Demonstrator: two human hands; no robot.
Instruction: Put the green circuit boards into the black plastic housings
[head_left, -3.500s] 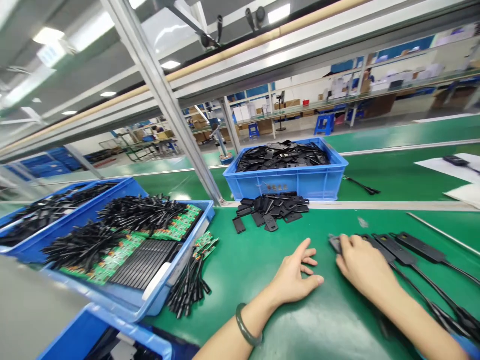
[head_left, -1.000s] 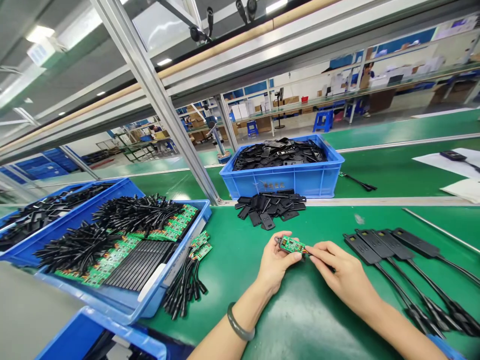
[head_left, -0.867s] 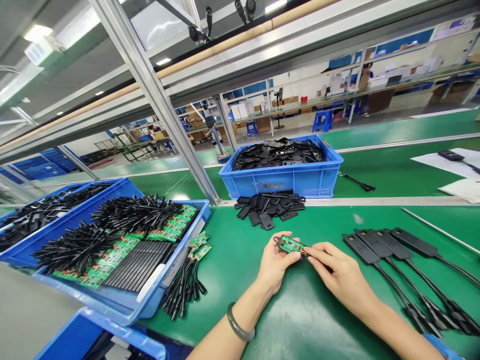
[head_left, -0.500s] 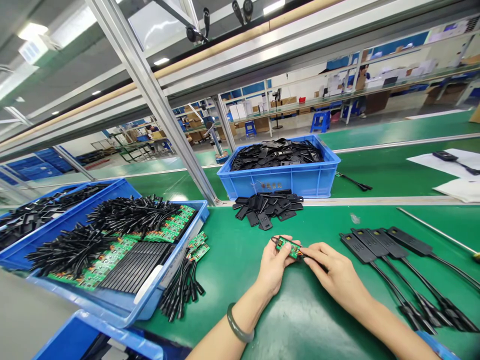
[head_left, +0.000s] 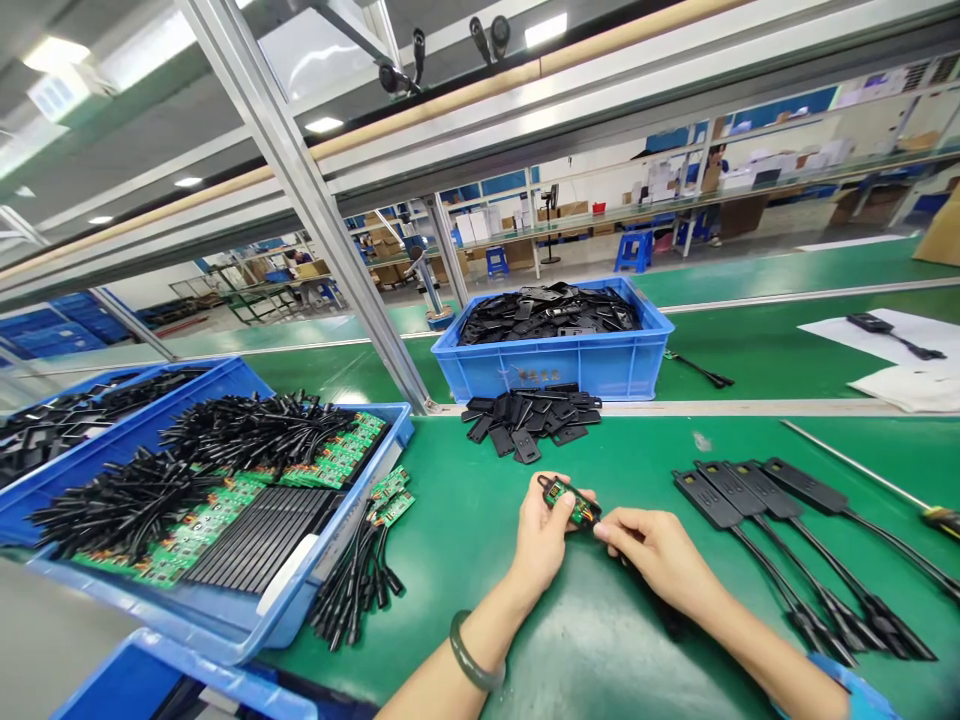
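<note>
While the left hand (head_left: 541,535) holds a narrow black casing (head_left: 598,514) above the green table (head_left: 600,650), its thumb lies across the green circuit board (head_left: 583,509) seated inside, and its fingers wrap the far side. The right hand (head_left: 652,548) meets the casing's lower right end, thumb and forefinger drawn narrowly together there; whether they pinch a cable cannot be told, as the hand hides it. A dark green bangle (head_left: 476,655) circles the left wrist. Beyond the hands, loose black covers (head_left: 525,420) are heaped before a blue bin (head_left: 555,368) full of similar black parts. To the left, a blue tray (head_left: 403,425) carries rows of boards with black cables, and a small bunch of cabled boards (head_left: 391,500) lies just beside it. To the right, four black cabled units (head_left: 709,500) lie side by side, near a long-shafted screwdriver (head_left: 855,465).
</note>
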